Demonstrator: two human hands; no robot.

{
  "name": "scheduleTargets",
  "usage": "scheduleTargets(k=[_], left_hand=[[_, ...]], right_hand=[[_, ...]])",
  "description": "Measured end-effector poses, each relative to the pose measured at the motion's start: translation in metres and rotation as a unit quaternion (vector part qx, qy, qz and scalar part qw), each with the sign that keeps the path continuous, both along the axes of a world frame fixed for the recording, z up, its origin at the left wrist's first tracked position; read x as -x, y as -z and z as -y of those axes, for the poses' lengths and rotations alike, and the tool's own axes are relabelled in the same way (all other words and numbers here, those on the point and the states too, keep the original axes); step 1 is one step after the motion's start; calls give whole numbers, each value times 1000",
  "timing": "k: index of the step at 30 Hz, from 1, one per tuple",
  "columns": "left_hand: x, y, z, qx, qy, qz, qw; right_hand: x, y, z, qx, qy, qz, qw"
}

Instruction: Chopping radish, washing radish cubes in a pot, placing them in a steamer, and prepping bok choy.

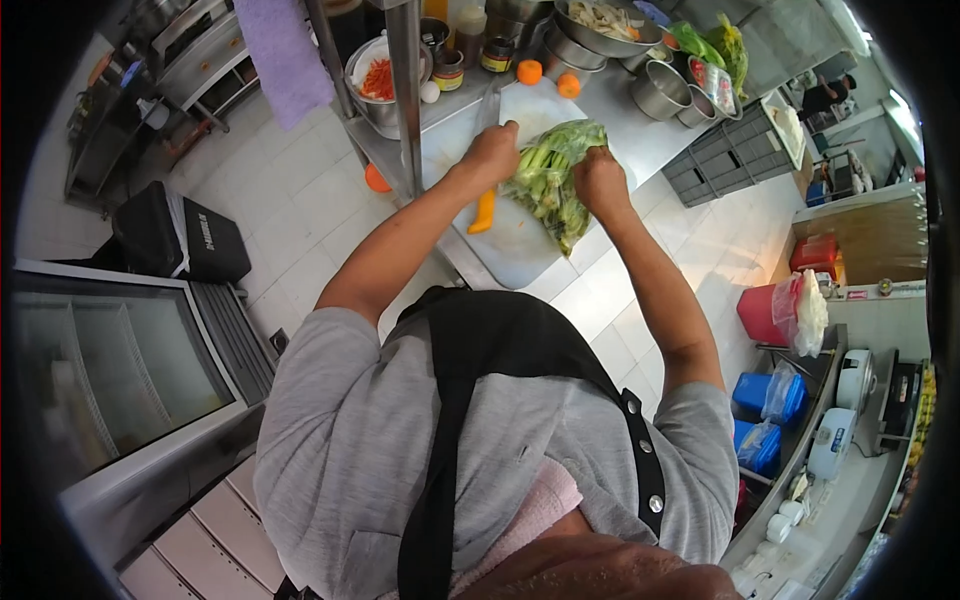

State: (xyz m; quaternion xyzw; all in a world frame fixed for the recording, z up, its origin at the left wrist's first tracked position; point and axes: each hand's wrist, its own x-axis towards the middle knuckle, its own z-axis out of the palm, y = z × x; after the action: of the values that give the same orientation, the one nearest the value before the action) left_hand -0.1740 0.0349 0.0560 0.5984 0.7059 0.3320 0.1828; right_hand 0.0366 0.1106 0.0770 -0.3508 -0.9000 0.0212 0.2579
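A bundle of green leafy vegetables (553,169) in a clear plastic bag lies on a white cutting board (517,259). My right hand (602,182) is closed on the bag at the bundle's right side. On the left, my left hand (491,154) is curled into a fist beside the stalks; whether it pinches any plastic is hidden. A knife (484,212) with a yellow handle lies on the board under my left hand and wrist, its blade showing beyond the hand.
Two peeled carrot pieces (529,72) sit at the board's far edge. Steel bowls (660,90) and jars (448,71) crowd the back of the steel table. A metal post (409,97) rises at the left. A grey crate (731,154) stands right. Farther off is a person (825,96).
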Motion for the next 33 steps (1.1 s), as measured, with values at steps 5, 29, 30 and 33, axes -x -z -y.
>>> scheduleTargets(k=[5, 29, 30, 33], left_hand=[[22, 21, 13, 44, -42, 80, 995], [1, -81, -33, 109, 26, -69, 991], [7, -84, -32, 111, 35, -39, 992], [2, -100, -6, 134, 37, 27, 990]], right_hand=[[-9, -2, -2, 54, 31, -28, 998], [19, -15, 2, 177, 32, -155, 971], [19, -16, 0, 206, 58, -163, 963], [19, -10, -3, 206, 66, -178, 960]])
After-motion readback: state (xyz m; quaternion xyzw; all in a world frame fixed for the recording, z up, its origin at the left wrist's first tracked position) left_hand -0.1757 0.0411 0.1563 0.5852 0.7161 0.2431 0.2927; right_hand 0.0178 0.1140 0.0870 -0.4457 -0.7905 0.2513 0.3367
